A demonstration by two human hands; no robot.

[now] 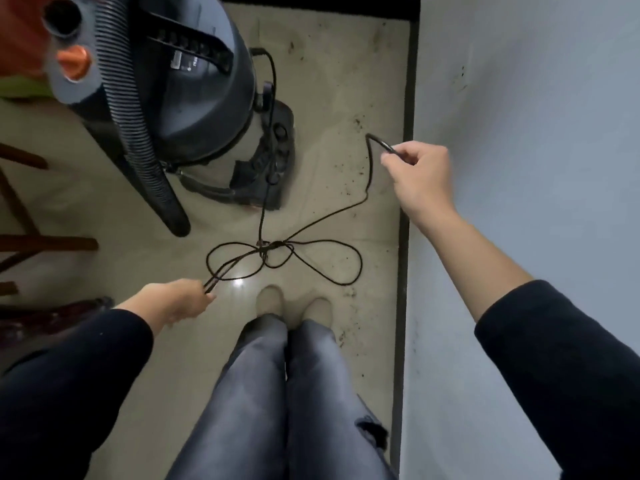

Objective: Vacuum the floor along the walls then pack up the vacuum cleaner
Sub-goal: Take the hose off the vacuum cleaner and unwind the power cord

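Observation:
A dark grey canister vacuum cleaner (194,91) stands on the tiled floor ahead of me, its ribbed black hose (138,133) hanging down its left side. Its black power cord (332,268) lies in loops on the floor in front of my feet. My left hand (176,301) grips a doubled stretch of the cord low on the left. My right hand (420,178) is raised near the wall and pinches a bend of the same cord.
A pale wall (536,133) with a black skirting strip (403,237) runs along the right. Dark specks of dirt (349,174) dot the floor near it. Wooden furniture legs (31,237) stand at the left. My feet (294,306) are just behind the cord loops.

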